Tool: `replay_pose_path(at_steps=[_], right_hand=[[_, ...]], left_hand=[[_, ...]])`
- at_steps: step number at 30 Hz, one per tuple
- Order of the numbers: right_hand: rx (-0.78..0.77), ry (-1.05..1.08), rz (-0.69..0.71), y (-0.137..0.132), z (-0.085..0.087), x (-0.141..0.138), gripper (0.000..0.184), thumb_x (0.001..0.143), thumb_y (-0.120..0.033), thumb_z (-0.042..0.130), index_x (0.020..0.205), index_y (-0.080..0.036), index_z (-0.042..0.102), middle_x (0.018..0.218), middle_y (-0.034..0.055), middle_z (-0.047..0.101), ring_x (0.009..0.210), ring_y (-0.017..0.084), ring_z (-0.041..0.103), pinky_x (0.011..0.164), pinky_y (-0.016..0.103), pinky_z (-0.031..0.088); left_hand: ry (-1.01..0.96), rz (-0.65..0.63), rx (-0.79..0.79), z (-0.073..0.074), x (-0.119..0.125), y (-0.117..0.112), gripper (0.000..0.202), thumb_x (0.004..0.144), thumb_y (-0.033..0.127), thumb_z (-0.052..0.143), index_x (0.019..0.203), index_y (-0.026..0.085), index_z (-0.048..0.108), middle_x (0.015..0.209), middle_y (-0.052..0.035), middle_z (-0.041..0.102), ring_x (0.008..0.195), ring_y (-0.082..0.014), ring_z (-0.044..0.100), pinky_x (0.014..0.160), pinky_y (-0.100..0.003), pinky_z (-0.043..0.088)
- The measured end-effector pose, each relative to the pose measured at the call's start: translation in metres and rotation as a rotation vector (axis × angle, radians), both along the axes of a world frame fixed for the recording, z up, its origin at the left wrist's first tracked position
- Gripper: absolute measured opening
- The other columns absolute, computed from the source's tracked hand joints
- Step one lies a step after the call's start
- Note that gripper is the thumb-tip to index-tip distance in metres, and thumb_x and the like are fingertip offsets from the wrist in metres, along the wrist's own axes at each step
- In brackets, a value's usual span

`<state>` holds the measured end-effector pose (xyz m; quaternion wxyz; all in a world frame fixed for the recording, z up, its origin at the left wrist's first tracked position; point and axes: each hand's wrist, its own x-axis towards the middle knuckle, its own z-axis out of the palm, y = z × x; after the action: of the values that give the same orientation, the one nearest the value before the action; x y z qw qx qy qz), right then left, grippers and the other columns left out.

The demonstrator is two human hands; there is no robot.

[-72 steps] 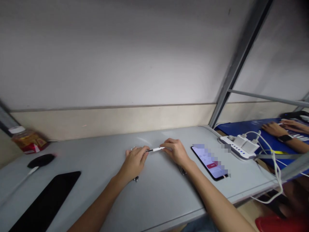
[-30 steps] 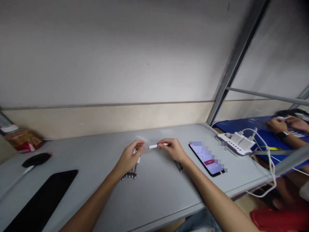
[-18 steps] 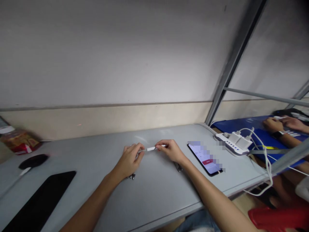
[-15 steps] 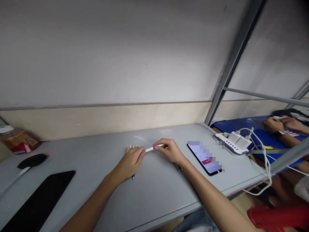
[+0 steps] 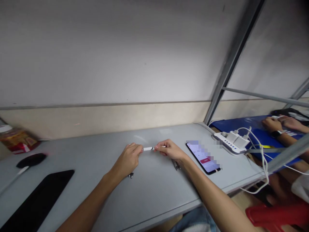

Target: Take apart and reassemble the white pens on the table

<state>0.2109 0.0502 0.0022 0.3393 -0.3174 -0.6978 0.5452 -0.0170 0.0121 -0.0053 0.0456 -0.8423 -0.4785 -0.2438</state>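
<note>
Both my hands meet over the middle of the grey table (image 5: 154, 193). A thin white pen (image 5: 147, 149) spans the gap between them. My left hand (image 5: 127, 159) pinches its left end with closed fingers. My right hand (image 5: 169, 149) pinches the right end, fingers curled. Under my left hand the tips of a few more pens (image 5: 130, 175) stick out on the table. Other dark pens (image 5: 175, 165) lie beneath my right wrist.
A lit phone (image 5: 203, 157) lies right of my right hand, a white power strip (image 5: 231, 141) with chargers and cables beyond it. A dark tablet (image 5: 38, 199), black mouse (image 5: 31, 159) and jar (image 5: 16, 140) are left. Another person's hands (image 5: 280, 124) work at far right.
My hands have drawn closer together along the white pen, so less of it shows between them. The bundle of pens under my left hand is more hidden than a second ago.
</note>
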Motion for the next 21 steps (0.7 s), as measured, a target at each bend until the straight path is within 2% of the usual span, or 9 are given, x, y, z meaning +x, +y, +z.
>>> replay_pose_path(at_steps=[3, 6, 8, 10, 12, 14, 21], right_hand=[[-0.201, 0.282, -0.097, 0.002, 0.0, -0.003, 0.026, 0.072, -0.039, 0.073, 0.08, -0.015, 0.069, 0.065, -0.0012, 0.055, 0.06, 0.009, 0.047, 0.057, 0.022, 0.035], [-0.411, 0.613, -0.087, 0.006, 0.0, -0.004, 0.026, 0.076, -0.038, 0.07, 0.092, -0.018, 0.066, 0.085, 0.0027, 0.061, 0.075, 0.013, 0.056, 0.069, 0.025, 0.045], [-0.527, 0.792, -0.05, 0.009, -0.001, -0.001, 0.026, 0.08, -0.038, 0.066, 0.099, -0.02, 0.062, 0.073, -0.0013, 0.056, 0.063, 0.01, 0.052, 0.061, 0.023, 0.045], [-0.594, 0.9, -0.023, 0.013, -0.002, 0.004, 0.025, 0.083, -0.035, 0.063, 0.105, -0.023, 0.058, 0.059, -0.0069, 0.041, 0.047, 0.006, 0.037, 0.044, 0.017, 0.035], [-0.602, 0.945, -0.007, 0.014, -0.002, 0.009, 0.028, 0.084, -0.032, 0.063, 0.111, -0.029, 0.053, 0.056, -0.0088, 0.031, 0.042, 0.005, 0.025, 0.037, 0.014, 0.02], [-0.577, 0.938, -0.003, 0.015, -0.001, 0.012, 0.033, 0.085, -0.031, 0.063, 0.114, -0.034, 0.049, 0.057, -0.0088, 0.027, 0.041, 0.005, 0.02, 0.036, 0.014, 0.013], [-0.505, 0.874, -0.059, 0.012, 0.001, 0.011, 0.041, 0.084, -0.034, 0.062, 0.121, -0.038, 0.043, 0.06, -0.0082, 0.025, 0.043, 0.006, 0.017, 0.038, 0.014, 0.012]], left_hand=[[-0.046, -0.017, -0.036, 0.006, 0.009, -0.006, 0.022, 0.095, 0.023, 0.035, 0.094, 0.02, 0.056, 0.084, -0.0029, 0.059, 0.081, -0.018, 0.051, 0.075, -0.032, 0.039], [-0.037, -0.054, -0.05, 0.008, 0.011, -0.009, 0.025, 0.095, 0.032, 0.038, 0.111, 0.022, 0.055, 0.101, -0.0038, 0.062, 0.096, -0.0196, 0.052, 0.084, -0.035, 0.038], [-0.016, 0.004, -0.03, 0.005, 0.008, -0.007, 0.026, 0.094, 0.033, 0.039, 0.111, 0.022, 0.056, 0.103, -0.0045, 0.062, 0.098, -0.0208, 0.052, 0.085, -0.037, 0.037], [0.015, 0.117, 0.004, 0.002, 0.003, -0.004, 0.025, 0.094, 0.033, 0.038, 0.106, 0.021, 0.057, 0.101, -0.0057, 0.063, 0.097, -0.0227, 0.051, 0.083, -0.038, 0.036], [0.058, 0.22, 0.015, 0.0, -0.002, -0.001, 0.024, 0.093, 0.032, 0.038, 0.101, 0.021, 0.058, 0.101, -0.0069, 0.063, 0.097, -0.0245, 0.051, 0.081, -0.04, 0.036], [0.087, 0.287, 0.001, -0.001, -0.006, 0.001, 0.021, 0.091, 0.03, 0.041, 0.097, 0.022, 0.059, 0.102, -0.0074, 0.063, 0.097, -0.0256, 0.05, 0.079, -0.04, 0.035], [0.093, 0.353, -0.06, -0.006, -0.009, 0.002, 0.016, 0.087, 0.028, 0.046, 0.094, 0.022, 0.058, 0.103, -0.0072, 0.062, 0.099, -0.0263, 0.048, 0.077, -0.038, 0.033]])
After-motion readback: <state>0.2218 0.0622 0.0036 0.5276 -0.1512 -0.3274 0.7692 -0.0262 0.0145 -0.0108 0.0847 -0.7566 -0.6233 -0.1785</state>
